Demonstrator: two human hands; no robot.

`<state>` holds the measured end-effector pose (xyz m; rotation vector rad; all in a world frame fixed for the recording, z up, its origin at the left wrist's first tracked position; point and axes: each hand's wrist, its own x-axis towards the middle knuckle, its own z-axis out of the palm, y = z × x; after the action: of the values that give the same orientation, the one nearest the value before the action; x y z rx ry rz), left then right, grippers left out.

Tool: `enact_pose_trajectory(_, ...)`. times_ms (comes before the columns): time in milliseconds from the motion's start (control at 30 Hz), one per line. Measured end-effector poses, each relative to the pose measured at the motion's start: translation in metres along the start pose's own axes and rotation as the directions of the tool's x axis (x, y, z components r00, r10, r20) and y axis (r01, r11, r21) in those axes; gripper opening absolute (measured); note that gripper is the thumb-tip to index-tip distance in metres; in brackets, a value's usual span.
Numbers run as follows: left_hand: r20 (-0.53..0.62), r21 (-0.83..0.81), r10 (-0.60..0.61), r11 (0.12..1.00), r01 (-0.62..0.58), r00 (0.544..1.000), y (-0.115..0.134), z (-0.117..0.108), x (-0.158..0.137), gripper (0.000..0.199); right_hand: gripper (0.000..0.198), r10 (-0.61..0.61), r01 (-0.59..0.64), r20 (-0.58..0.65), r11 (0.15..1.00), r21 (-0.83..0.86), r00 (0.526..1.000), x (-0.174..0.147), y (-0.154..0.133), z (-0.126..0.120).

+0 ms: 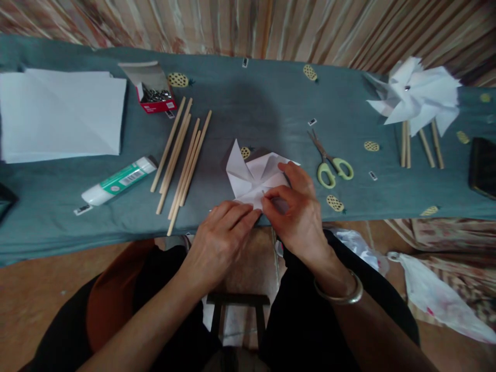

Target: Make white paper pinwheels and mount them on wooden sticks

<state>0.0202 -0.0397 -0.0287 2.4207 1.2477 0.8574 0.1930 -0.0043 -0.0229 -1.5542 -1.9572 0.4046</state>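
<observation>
A white paper pinwheel (253, 178) lies near the front edge of the cloth-covered table, its blades folded toward the middle. My left hand (222, 237) holds its lower edge, fingers together and pressed on the paper. Over its lower right side is my right hand (298, 212), thumb and index finger pinched on a small pin-like thing (263, 193), mostly hidden by the fingertips. The other fingers of that hand rest against the right-hand blade. Green-handled scissors (327, 166) lie just right of the pinwheel, blades pointing away from me.
Left of the pinwheel lie several wooden sticks (186, 165), a glue tube (118, 182), an open red box (158, 103) of small metal pieces and stacked white paper (64, 116). Finished pinwheels on sticks (420, 95) lie far right, near a dark object (482, 168). A curtain hangs behind.
</observation>
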Motion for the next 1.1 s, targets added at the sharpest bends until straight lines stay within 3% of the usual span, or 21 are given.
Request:
enact_pose_trajectory(767, 0.022, -0.004, -0.025, 1.0, 0.025, 0.999, -0.0024, 0.0024, 0.0008, 0.029, 0.008, -0.044, 0.038, -0.065, 0.996, -0.084, 0.997, -0.0035, -0.0004, 0.0032)
enact_pose_trajectory(1100, -0.007, -0.128, 0.0, 0.992, -0.001, 1.0, -0.0007, 0.0046, 0.0017, 0.032, 0.009, -0.049, 0.043, -0.075, 0.996, -0.08, 0.996, -0.0048, 0.0019, 0.0029)
